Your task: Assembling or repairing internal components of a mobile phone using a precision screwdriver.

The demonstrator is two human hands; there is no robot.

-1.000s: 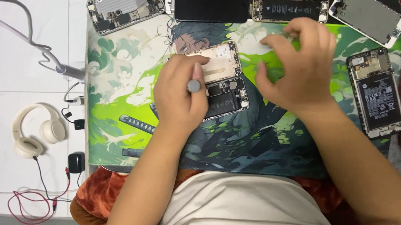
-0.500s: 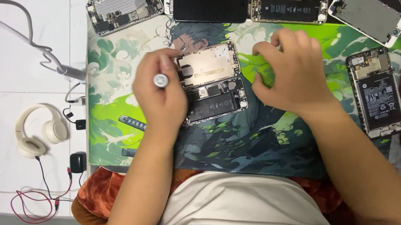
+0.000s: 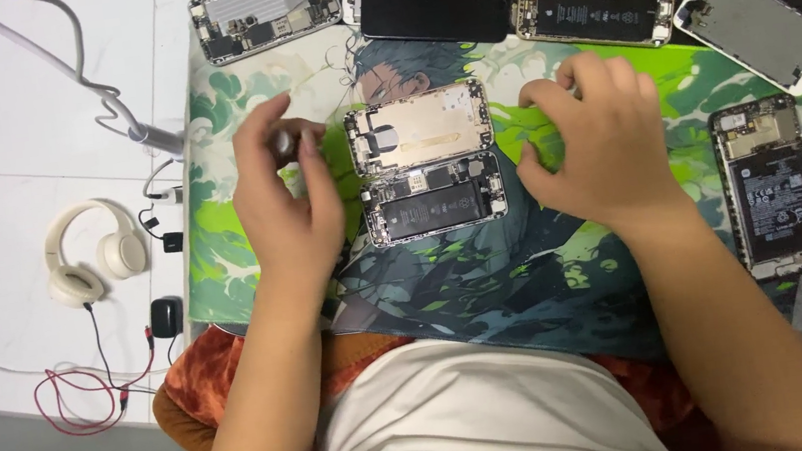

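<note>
Left hand [image 3: 286, 203] pinches a small tool [image 3: 285, 143]; right hand [image 3: 599, 148] rests fingers-down, holding nothing; opened phone [image 3: 426, 162] lies between, mat [image 3: 487, 276] bare below.

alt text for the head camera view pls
An opened phone lies on a green printed mat between two bare hands: the left hand pinches a small tool, the right hand rests flat. More dismantled phones line the mat's far edge.

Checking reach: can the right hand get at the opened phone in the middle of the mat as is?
Probably yes. The right hand rests on the mat just right of the opened phone, with nothing between them. The left hand sits on the far side, pinching a small tool.
</note>
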